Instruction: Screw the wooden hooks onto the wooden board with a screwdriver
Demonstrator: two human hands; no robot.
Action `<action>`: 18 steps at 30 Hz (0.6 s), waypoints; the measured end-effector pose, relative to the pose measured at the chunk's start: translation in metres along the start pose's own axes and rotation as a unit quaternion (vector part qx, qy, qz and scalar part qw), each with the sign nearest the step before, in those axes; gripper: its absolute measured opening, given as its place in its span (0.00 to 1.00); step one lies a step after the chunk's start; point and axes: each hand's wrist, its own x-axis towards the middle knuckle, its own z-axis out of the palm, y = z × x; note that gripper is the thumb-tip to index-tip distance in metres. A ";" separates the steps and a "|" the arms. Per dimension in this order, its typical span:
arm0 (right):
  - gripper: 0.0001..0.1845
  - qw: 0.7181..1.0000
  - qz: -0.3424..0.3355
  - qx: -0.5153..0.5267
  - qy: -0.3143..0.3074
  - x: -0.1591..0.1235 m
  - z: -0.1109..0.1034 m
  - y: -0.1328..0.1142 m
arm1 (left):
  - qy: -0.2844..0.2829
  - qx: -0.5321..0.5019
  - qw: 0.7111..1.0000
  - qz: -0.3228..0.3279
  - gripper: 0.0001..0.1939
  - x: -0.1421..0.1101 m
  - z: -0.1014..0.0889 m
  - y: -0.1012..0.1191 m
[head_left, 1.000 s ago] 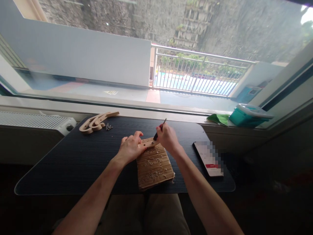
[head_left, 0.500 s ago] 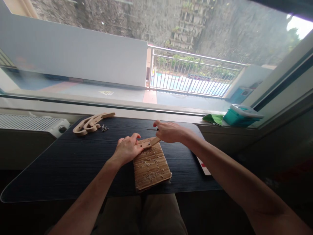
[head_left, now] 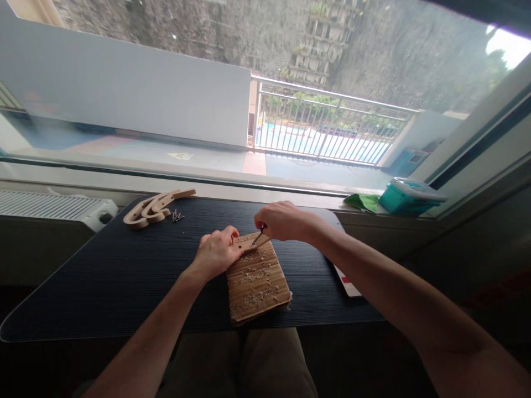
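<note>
My left hand (head_left: 216, 252) is closed over the near end of a small pale wooden piece (head_left: 250, 241) and presses it onto a sheet of cardboard (head_left: 257, 281) strewn with wood chips. My right hand (head_left: 282, 221) grips a thin tool (head_left: 259, 232) with a dark red handle. Its metal tip points down onto the wooden piece, close to my left thumb. Most of the tool is hidden inside my fist.
The cardboard lies on a dark ribbed table (head_left: 124, 276) by a window. Curved wooden pieces (head_left: 151, 207) and several small screws (head_left: 177, 216) lie at the back left. A phone (head_left: 346, 284) shows under my right forearm. A teal box (head_left: 409, 197) and green cloth (head_left: 363, 201) sit on the sill; a radiator (head_left: 53, 207) stands left.
My right hand lifted the tool away toward the far edge of the table, then brought it back tip-down onto the wooden piece. My left hand stayed on the piece.
</note>
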 end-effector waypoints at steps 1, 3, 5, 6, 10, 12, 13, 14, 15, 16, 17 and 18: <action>0.17 1.000 0.000 -0.005 -0.003 0.001 -0.001 -0.002 | 0.000 0.000 1.000 0.000 0.13 0.000 0.000 0.000; 0.17 1.000 0.003 -0.016 -0.007 0.003 -0.002 -0.004 | -0.001 -0.001 1.000 -0.002 0.13 -0.001 -0.001 0.001; 0.17 1.000 0.002 -0.023 -0.009 0.005 -0.003 -0.006 | -0.003 -0.001 1.000 -0.005 0.12 0.000 -0.001 0.001; 0.17 1.000 0.002 -0.026 -0.009 0.005 -0.002 -0.006 | -0.004 0.000 1.000 -0.006 0.12 0.000 -0.001 0.001; 0.16 1.000 0.003 -0.022 -0.012 0.008 -0.001 -0.005 | -0.006 0.010 1.000 -0.008 0.12 0.001 0.000 0.000; 0.16 1.000 0.002 -0.019 -0.017 0.008 -0.001 -0.004 | -0.008 0.012 1.000 -0.008 0.12 0.002 0.001 -0.001; 0.16 1.000 0.000 -0.017 -0.020 0.008 -0.002 -0.004 | -0.008 0.011 1.000 -0.008 0.12 0.002 0.001 -0.001; 0.17 1.000 -0.003 -0.017 -0.022 0.008 -0.002 -0.004 | -0.009 0.011 1.000 -0.007 0.12 0.002 0.001 -0.001; 0.17 0.999 -0.004 -0.019 -0.026 0.009 -0.003 -0.005 | -0.009 0.011 1.000 -0.006 0.11 0.002 0.001 -0.001; 0.16 0.999 -0.006 -0.022 -0.028 0.009 -0.003 -0.005 | -0.009 0.011 1.000 -0.004 0.11 0.003 0.001 -0.001; 0.16 0.999 -0.008 -0.026 -0.030 0.009 -0.004 -0.007 | -0.009 0.011 1.000 -0.003 0.11 0.003 0.001 -0.001; 0.16 0.999 -0.011 -0.031 -0.033 0.010 -0.005 -0.009 | -0.008 0.010 1.000 -0.002 0.11 0.002 0.001 -0.001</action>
